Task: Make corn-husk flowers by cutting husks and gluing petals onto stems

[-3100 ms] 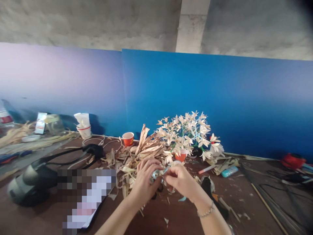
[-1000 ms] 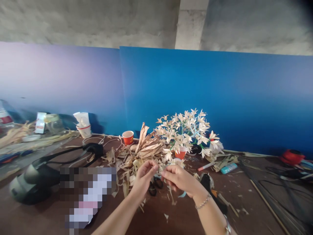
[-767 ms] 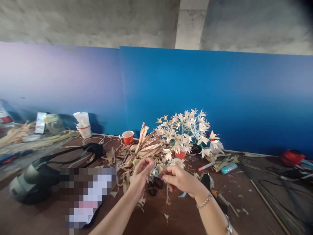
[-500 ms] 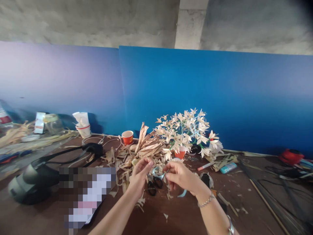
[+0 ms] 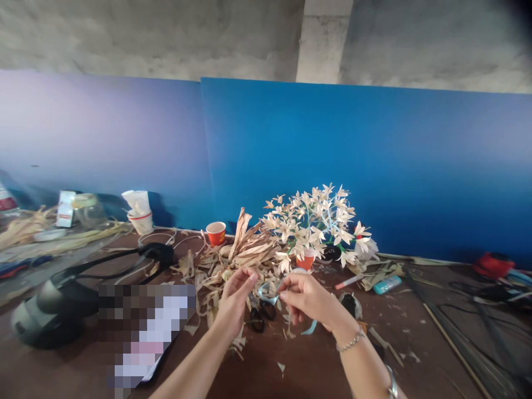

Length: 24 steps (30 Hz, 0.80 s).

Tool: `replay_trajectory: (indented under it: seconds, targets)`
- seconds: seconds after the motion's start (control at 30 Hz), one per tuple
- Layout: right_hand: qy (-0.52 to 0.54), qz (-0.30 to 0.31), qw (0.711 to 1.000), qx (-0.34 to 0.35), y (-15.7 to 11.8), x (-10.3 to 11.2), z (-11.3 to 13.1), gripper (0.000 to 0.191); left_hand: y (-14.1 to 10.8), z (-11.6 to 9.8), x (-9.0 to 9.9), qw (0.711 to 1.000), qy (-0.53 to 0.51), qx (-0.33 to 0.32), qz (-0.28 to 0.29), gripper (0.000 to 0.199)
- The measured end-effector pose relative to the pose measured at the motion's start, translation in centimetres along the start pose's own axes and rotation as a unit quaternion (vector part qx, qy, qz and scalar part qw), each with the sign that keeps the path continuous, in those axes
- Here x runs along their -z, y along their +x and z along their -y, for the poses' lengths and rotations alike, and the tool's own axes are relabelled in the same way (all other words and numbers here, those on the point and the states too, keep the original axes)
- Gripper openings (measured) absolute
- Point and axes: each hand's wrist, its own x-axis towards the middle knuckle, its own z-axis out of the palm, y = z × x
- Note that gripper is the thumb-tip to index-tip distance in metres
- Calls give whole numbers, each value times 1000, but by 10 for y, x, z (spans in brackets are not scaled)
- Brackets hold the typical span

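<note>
blue partition panel stands under a bare concrete wall; before it, a dark brown tabletop littered with scraps. left hand: fingers curled, thumb tip closed against the forefinger; whether anything thin is pinched there cannot be told. right hand: fingers bent, thumb and forefinger nearly together, tips beside the right edge of a curved light-blue band; contact or grip unclear. hands are apart, facing each other, with the band between them.

black scissor handles lie just below the band, between the wrists. dried husks are heaped behind the left hand. beyond the right hand, cream artificial flowers rise on green stems above a red paper cup; a second cup, orange-red, stands upright behind the husks, to the left.

right side: white marker with a red end, teal bottle-like item. far left: clear jar, white cup with paper. near left: dark strapped object, beside a pixelated area.
</note>
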Motion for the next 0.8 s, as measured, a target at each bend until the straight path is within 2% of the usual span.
replay_trajectory:
  seconds: [0.17,0.33,0.47,0.57,0.63,0.7,0.73,0.8]
  targets:
    - [-15,-14,1000,-14,-1,0,2,8,-1,0,-1,1000,-20,-2,5,16]
    - [-21,-28,998,-44,-1,0,1,6,-2,2,-2,999,-30,3,-18,17]
    - [-16,-27,999,-42,1,2,-3,5,1,5,-2,999,-23,7,-27,18]
    - [-25,-50,997,-53,3,2,-10,5,4,6,0,999,28,10,-32,19]
    - [-48,-84,994,-54,5,2,-15,6,3,6,3,990,114,-49,-65,22]
    - [-81,-122,988,-44,5,1,-21,10,-1,5,5,950,243,-174,-92,29]
    - [-94,-136,985,-39,5,0,-25,12,-5,4,6,913,314,-243,-91,28]
    - [-96,-152,983,-31,5,-1,-32,16,-12,3,5,834,437,-337,-20,21]
